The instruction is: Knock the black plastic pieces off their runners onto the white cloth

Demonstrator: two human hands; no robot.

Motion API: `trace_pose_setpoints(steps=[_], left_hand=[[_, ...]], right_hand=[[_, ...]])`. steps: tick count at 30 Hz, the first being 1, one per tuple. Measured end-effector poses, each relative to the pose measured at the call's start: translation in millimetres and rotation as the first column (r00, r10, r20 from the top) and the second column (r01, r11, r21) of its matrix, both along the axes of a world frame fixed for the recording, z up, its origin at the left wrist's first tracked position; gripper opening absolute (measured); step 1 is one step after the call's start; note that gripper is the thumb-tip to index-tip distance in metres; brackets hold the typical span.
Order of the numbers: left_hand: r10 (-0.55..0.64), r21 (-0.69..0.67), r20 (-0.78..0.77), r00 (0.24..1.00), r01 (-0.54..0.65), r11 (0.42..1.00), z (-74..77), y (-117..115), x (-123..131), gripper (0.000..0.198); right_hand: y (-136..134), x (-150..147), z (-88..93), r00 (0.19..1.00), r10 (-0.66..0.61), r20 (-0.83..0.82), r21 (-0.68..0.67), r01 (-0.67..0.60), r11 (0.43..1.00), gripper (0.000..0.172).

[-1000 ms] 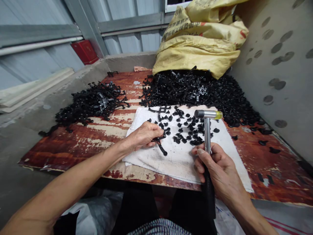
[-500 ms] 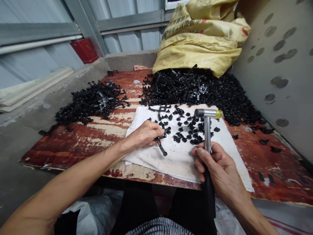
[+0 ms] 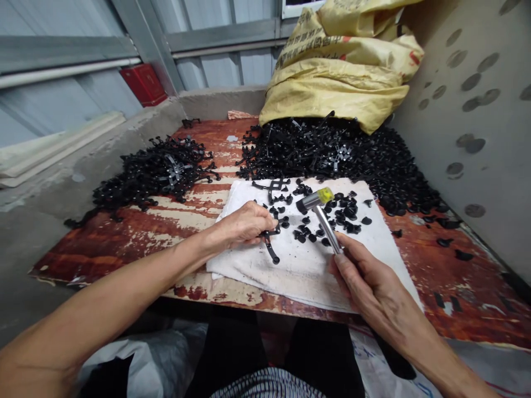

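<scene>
Black bracket (image 3: 271,250) over cloth (image 3: 298,282), pinched in my left hand (image 3: 252,222), perhaps to steady it; cloth probably cushions. Hammer (image 3: 327,228) clasped mid-length in my right hand (image 3: 369,279), likely for control. Caps (image 3: 301,236) lie between hands; piles (image 3: 311,149) beyond.

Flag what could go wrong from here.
1. The left grip pinches the thin black branched part near the black-faced end of the silver metal hammer with a yellow tip; a stray blow might catch fingers.
2. Small black round pieces lie loose around the hammer head; a swing could scatter them.
3. The part rests over soft white cloth, so it may shift if hit.
</scene>
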State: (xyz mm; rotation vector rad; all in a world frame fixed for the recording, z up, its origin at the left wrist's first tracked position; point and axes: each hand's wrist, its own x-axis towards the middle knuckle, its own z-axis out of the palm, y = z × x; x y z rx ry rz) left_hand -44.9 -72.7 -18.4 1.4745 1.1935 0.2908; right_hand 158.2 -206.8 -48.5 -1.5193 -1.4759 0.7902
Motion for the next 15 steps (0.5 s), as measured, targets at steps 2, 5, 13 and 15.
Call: trace_pose_setpoints(steps=[2,5,13,15], left_hand=[[-0.010,0.007,-0.020,1.000,0.010,1.000,0.0,1.0,-0.5,0.030],[-0.019,0.004,-0.040,0.999,0.019,1.000,0.7,2.9,-0.6,0.028],[0.001,-0.039,0.004,1.000,-0.001,0.999,0.5,3.2,0.6,0.026],[-0.012,-0.043,0.031,0.999,0.014,0.999,-2.3,3.8,-1.6,0.029]], right_hand=[[-3.2,1.3,3.5,0.981,0.023,0.192,0.169,-0.056,0.984,0.043],[-7.4,-0.2,8.4,0.942,0.035,0.333,0.344,-0.156,0.926,0.058],[-3.2,1.8,13.8,0.859,0.077,0.506,0.306,-0.262,0.915,0.065],[-6.2,-1.3,22.4,0.890,0.032,0.455,0.382,-0.227,0.896,0.067]])
